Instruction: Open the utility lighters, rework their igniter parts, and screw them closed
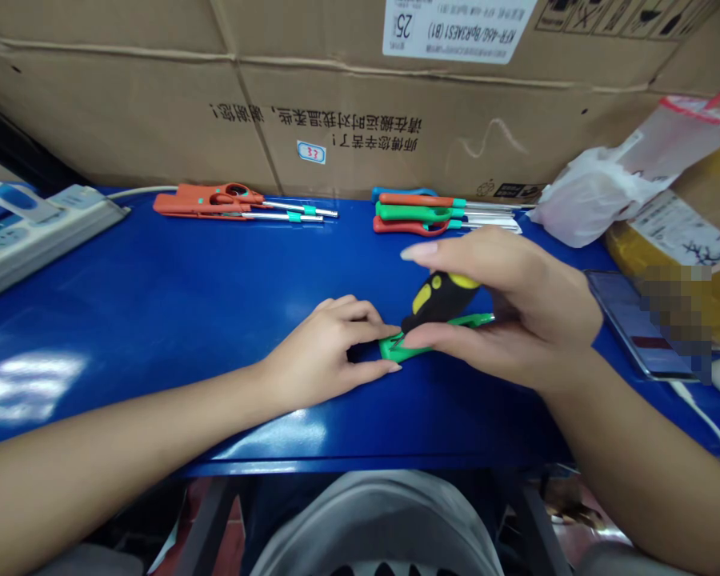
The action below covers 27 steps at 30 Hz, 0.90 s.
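On the blue table lies a green lighter body, a long-nosed gas lighter. My left hand pinches its near end between thumb and fingers. My right hand is closed round a screwdriver with a black and yellow handle, whose tip points down at the green lighter's left end. The screwdriver's blade is hidden by my fingers.
Two orange lighters lie at the back left, and a stack of orange, green and blue ones at the back centre. A power strip sits far left. A phone, plastic bags and a cardboard box wall stand around.
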Tool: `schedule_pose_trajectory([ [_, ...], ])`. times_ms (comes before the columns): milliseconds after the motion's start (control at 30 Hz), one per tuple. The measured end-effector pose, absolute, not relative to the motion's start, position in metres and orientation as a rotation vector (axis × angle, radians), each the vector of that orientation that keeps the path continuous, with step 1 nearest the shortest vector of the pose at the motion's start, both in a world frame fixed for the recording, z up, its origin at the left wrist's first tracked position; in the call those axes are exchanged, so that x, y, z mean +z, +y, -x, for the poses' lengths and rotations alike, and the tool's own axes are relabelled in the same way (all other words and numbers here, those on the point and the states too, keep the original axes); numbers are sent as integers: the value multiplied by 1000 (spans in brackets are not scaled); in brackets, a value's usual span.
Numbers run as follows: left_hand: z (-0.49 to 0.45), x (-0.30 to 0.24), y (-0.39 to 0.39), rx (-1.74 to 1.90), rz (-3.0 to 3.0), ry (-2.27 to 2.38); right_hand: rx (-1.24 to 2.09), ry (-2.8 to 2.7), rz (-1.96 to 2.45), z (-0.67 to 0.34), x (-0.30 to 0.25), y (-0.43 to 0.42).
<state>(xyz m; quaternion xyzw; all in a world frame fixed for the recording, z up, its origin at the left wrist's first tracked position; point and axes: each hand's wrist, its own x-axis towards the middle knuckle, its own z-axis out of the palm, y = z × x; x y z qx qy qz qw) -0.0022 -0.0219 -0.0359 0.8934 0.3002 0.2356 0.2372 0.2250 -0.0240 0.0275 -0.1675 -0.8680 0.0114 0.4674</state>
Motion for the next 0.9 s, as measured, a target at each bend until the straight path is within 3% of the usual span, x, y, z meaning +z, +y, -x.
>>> schedule_pose_trajectory([
  [167, 2, -36, -22, 652, -2445, 823, 379, -2162, 490, -225, 28, -26],
  [333, 3, -36, -22, 654, -2452, 825, 14, -2129, 420, -224, 28, -25],
  [500, 2, -36, -22, 660, -2451, 830, 271, -2200, 521, -226, 29, -30],
  [700, 2, -34, -22, 654, -2434, 818, 41, -2131, 490, -224, 28, -28],
  [900, 2, -34, -22, 654, -2445, 821, 251, -2155, 507, -224, 31, -31],
])
